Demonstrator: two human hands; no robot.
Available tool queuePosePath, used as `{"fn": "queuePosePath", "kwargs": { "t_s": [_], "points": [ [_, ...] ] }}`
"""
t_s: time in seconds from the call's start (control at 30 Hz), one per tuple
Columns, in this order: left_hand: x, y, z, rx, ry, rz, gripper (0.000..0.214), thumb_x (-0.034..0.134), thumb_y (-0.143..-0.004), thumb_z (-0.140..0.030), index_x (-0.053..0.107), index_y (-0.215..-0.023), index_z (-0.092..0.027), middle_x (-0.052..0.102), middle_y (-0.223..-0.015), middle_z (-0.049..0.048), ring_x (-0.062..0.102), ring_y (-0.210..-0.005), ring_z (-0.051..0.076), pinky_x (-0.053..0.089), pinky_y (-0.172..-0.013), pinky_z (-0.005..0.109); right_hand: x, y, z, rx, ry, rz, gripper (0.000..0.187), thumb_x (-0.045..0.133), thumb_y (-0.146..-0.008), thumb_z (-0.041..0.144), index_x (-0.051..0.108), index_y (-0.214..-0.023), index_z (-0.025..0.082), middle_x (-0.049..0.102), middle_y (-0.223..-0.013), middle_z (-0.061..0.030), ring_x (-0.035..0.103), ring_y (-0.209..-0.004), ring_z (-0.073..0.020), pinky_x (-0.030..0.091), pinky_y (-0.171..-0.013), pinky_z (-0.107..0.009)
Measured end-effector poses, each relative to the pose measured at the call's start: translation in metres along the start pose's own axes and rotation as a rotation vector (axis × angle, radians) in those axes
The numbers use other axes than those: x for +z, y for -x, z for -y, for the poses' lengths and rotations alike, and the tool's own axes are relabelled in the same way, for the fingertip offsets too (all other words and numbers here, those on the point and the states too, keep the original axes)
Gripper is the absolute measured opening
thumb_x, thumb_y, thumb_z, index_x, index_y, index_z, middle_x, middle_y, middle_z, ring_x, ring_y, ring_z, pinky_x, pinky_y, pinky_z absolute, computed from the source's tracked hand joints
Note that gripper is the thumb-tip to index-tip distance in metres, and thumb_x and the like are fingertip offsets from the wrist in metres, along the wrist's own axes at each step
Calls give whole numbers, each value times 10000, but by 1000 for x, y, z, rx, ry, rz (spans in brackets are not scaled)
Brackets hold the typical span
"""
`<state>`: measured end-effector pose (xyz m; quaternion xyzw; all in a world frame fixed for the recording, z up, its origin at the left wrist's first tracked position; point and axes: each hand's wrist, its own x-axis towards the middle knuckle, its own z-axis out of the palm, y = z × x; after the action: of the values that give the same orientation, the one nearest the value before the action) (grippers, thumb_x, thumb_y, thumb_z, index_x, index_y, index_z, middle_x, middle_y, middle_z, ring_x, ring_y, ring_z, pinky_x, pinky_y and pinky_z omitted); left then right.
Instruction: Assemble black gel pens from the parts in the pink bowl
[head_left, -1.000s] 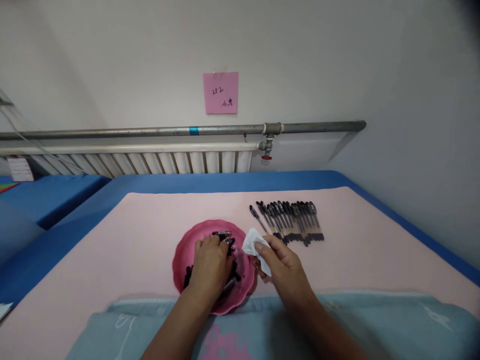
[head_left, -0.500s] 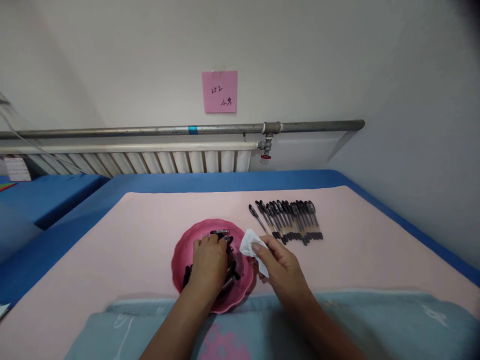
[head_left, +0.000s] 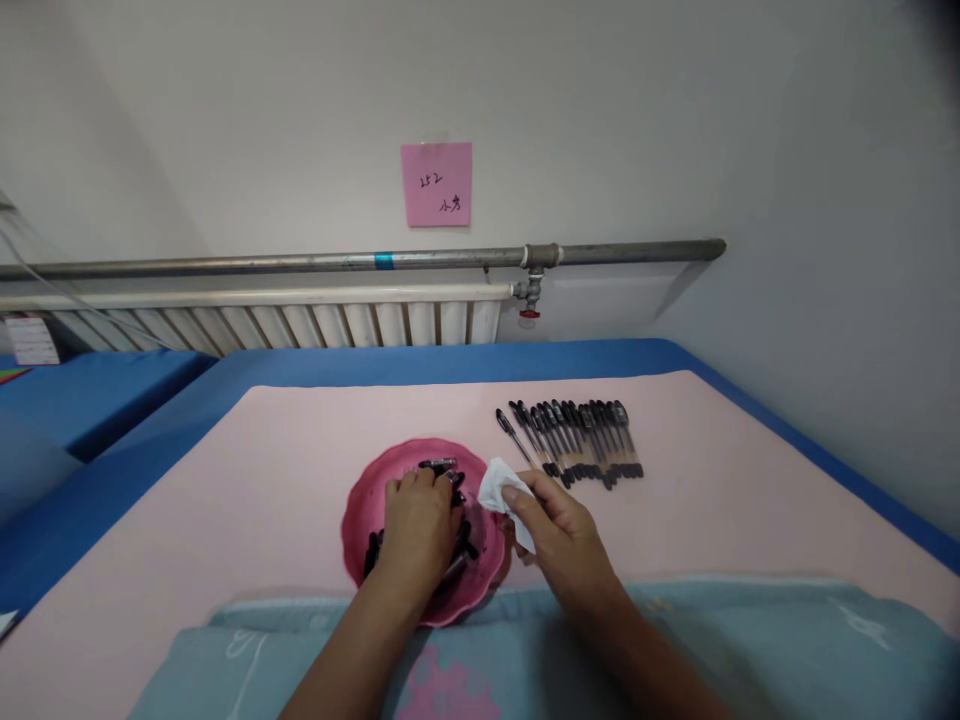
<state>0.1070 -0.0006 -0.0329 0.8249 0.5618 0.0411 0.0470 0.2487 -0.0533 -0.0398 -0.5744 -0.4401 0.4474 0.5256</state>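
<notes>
1. Just below and left of the frame's centre, the left hand [head_left: 416, 525] reaches into a pink plate [head_left: 364, 500], fingers bent over loose black pens [head_left: 441, 463]; its fingertips are hidden, so whether it grips one cannot be told.
2. Right of the plate, the right hand [head_left: 566, 535] pinches a white tissue [head_left: 493, 488] between thumb and fingers.
3. Right of centre, more pens lie in a row [head_left: 579, 440] on the pink cover [head_left: 720, 500].

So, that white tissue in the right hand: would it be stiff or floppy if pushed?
Likely floppy: the white tissue shows creases and folds. Probably light, since it looks thin where it juts from the right hand. That thinness might make it tear.
</notes>
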Motion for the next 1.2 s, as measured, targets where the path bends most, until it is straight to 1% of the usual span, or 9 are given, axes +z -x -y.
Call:
{"fn": "queuePosePath", "kwargs": {
  "t_s": [0.4,0.57,0.7,0.77,0.87,0.93,1.03,1.1,1.2],
  "points": [
    [0,-2,0,0,23,-20,267,444,-858,-283,630,-1017,-178,635,-1030,126,544,-961,310,360,-785,432,3,-1,1,-17,-21,14,248,549,-803,452,584,-780,207,513,-575,46,450,-503,-115,373,-480,-240],
    [2,-3,0,14,10,-20,282,395,-870,-211,651,-986,-181,642,-997,134,552,-948,318,365,-777,441,4,-1,0,-21,-13,19,241,548,-806,448,580,-767,212,511,-573,55,440,-493,-107,369,-486,-239],
    [-1,-3,2,0,111,-47,257,419,-851,-183,657,-946,-174,649,-989,128,557,-962,300,367,-805,435,2,0,2,-10,-6,10,250,551,-801,452,593,-794,206,523,-591,40,456,-514,-117,371,-471,-233],
    [-3,-2,4,-17,292,-92,218,453,-834,-186,661,-899,-182,656,-968,97,562,-950,260,374,-824,402,1,0,4,2,-16,-15,256,557,-794,456,604,-821,205,524,-593,34,454,-510,-119,374,-461,-232],
    [-4,3,6,-62,777,-108,163,497,-812,-228,652,-845,-189,660,-885,42,575,-841,188,411,-753,316,-1,1,6,14,-62,-59,278,556,-795,460,620,-893,209,530,-614,25,465,-525,-129,398,-472,-239],
    [-3,9,5,-126,1162,7,141,541,-789,-276,636,-807,-173,647,-775,20,573,-715,155,417,-654,276,-2,3,9,-2,-75,-54,296,542,-807,455,627,-959,216,543,-642,15,491,-565,-144,423,-510,-250],
    [-1,18,3,-208,1642,224,177,637,-735,-318,621,-764,-144,626,-654,8,551,-592,119,400,-585,243,-2,6,14,-108,-8,49,291,549,-807,430,654,-989,227,580,-701,-8,545,-687,-180,453,-613,-274],
    [-4,22,2,-225,1841,281,178,695,-693,-289,626,-739,-131,628,-630,11,543,-566,95,390,-574,218,-2,9,18,-176,34,142,288,559,-801,418,676,-984,230,599,-716,-16,562,-750,-198,454,-682,-288],
    [-11,25,1,-279,1987,343,168,754,-622,-218,648,-708,-119,629,-624,16,549,-559,84,394,-571,203,-3,12,20,-123,-28,195,333,535,-806,435,687,-1006,215,592,-632,-11,563,-666,-188,452,-646,-294]
  ]
}}
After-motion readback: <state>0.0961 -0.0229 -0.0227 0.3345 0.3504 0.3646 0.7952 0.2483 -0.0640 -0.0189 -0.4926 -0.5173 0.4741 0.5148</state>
